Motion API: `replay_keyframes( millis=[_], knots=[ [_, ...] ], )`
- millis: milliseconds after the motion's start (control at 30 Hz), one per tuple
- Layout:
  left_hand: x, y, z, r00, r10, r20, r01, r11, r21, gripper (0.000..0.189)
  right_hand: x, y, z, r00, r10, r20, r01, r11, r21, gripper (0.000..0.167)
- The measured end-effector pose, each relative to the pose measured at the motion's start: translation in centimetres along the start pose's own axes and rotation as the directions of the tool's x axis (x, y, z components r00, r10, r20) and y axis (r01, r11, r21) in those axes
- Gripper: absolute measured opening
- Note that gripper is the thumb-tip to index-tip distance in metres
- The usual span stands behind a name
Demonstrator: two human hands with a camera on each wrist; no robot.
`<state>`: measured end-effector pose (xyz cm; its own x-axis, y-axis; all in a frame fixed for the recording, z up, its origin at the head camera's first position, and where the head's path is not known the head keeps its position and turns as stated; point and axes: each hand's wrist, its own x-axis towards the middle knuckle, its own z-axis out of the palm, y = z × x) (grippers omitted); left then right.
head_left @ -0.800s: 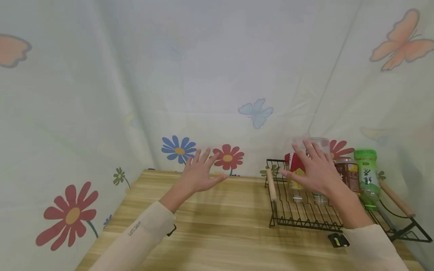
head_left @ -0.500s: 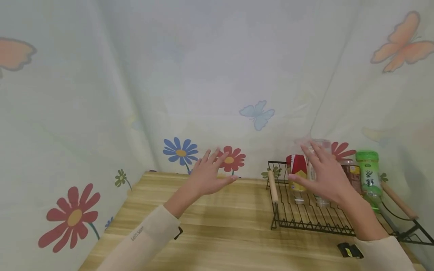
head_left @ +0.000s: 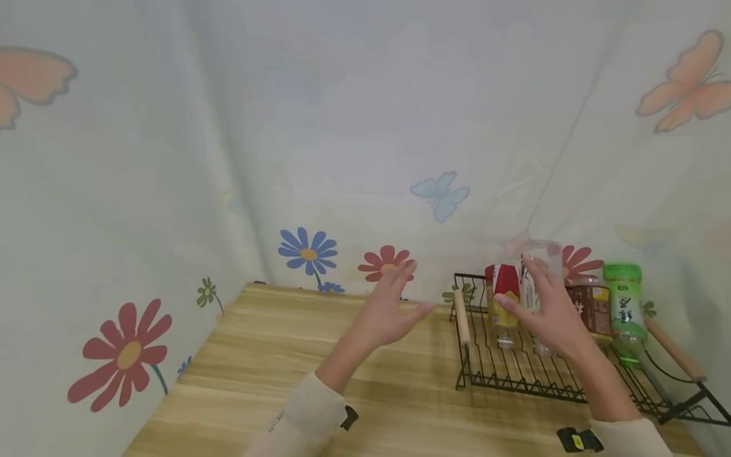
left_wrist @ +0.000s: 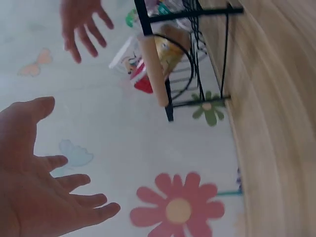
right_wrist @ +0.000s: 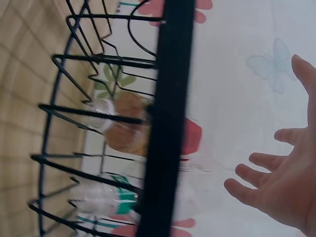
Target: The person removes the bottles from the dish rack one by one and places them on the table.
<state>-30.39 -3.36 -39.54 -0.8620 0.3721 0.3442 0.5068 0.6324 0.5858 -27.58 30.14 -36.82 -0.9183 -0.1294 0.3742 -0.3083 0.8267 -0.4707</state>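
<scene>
My left hand (head_left: 384,317) hovers over the wooden table, left of a black wire rack (head_left: 514,383); its fingers are extended and nothing is in it. My right hand (head_left: 555,317) is held above the rack, thumb spread from straight fingers, also holding nothing. Behind and beside it, on the rack, are a red-and-yellow container (head_left: 505,289), a clear jar (head_left: 551,251) partly hidden by the fingers, a brown-labelled jar (head_left: 594,308) and a green-capped bottle (head_left: 625,311). In the right wrist view, the right hand (right_wrist: 286,185) is apart from the rack's dark rail (right_wrist: 168,118).
Wooden handles top the rack at its left side (head_left: 462,317) and right side (head_left: 675,349). A pale curtain (head_left: 354,127) with printed flowers and butterflies hangs behind and left of the table (head_left: 240,368). Black wrist devices (head_left: 578,439) show near the sleeves.
My left hand has moved right, closer to the rack. The right hand has shifted slightly right and lower. Both stay empty, and the containers on the rack keep their places.
</scene>
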Motion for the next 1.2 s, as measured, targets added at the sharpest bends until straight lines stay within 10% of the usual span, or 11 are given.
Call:
replay_keyframes(
  millis=[433,933,1200],
  knots=[
    [0.7,2.0,9.9,0.975,-0.203,0.089,0.220,0.930,-0.296,0.094,1.0,1.2,4.1,0.994,0.103,0.031,-0.105,0.993,0.051,0.103],
    [0.3,2.4,12.8,0.963,-0.204,0.173,0.264,0.832,-0.488,0.084,1.2,2.3,6.3,0.990,0.138,0.014,-0.137,0.989,-0.047,0.105],
    [0.2,2.4,12.9,0.940,-0.224,0.257,0.340,0.666,-0.664,0.085,1.7,2.6,6.5,0.991,0.137,-0.001,-0.137,0.989,-0.047,0.096]
  ],
)
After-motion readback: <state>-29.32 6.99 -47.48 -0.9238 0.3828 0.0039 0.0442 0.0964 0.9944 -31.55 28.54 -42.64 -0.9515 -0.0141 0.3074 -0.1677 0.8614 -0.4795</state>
